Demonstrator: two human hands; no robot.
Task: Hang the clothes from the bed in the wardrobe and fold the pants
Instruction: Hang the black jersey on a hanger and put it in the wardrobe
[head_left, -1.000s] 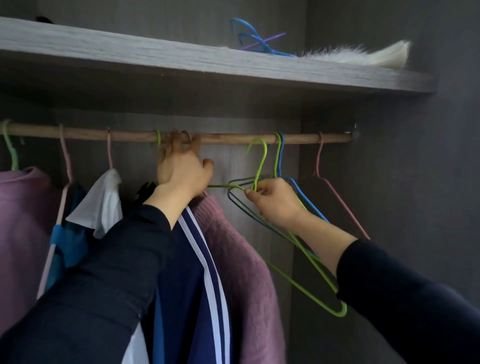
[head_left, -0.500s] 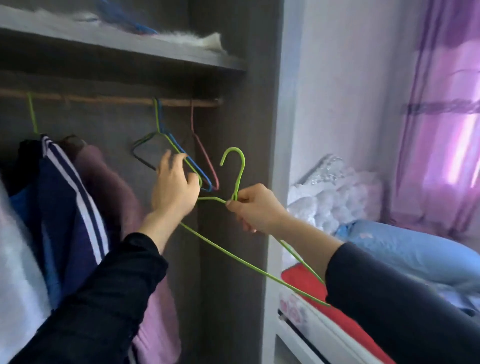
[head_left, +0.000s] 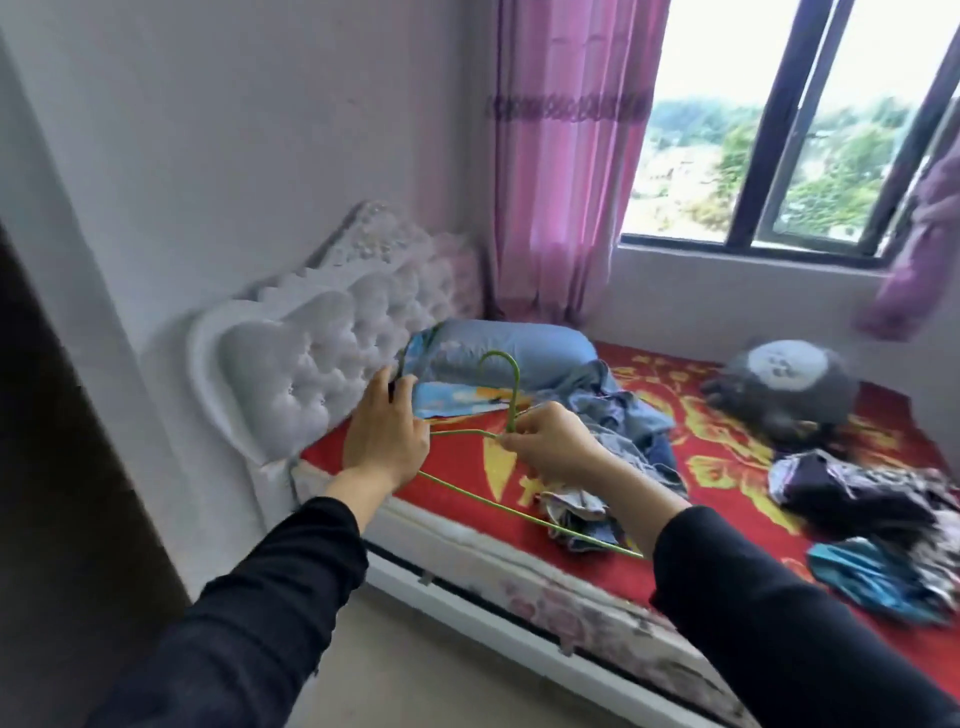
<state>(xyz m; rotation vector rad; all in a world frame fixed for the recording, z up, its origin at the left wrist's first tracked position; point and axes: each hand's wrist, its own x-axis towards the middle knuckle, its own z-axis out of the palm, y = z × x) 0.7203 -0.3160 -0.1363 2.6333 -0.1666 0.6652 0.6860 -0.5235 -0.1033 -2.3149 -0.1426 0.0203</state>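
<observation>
A green wire hanger (head_left: 514, 400) is held at its neck by my right hand (head_left: 550, 441), hook upward, over the bed's near edge. My left hand (head_left: 387, 441) is at the hanger's left corner with fingers extended; the corner is hidden behind the palm. On the red patterned bed (head_left: 727, 467) lie a blue-grey denim heap (head_left: 618, 415) just beyond my right hand, a dark patterned pile (head_left: 857, 499) at the right, and a teal garment (head_left: 872, 577) near the front edge. The wardrobe's dark side panel (head_left: 52, 467) shows at the left edge.
A white tufted headboard (head_left: 322, 338) stands against the wall on the left. A blue pillow (head_left: 514, 348) and a grey plush toy (head_left: 784, 384) lie at the bed's far side. Pink curtains (head_left: 561, 156) hang beside a window. Bare floor lies between me and the bed.
My view has swung from the wardrobe rail to the bed. The green hanger came off the rail in my right hand, and my left hand left the rail and moved to the hanger.
</observation>
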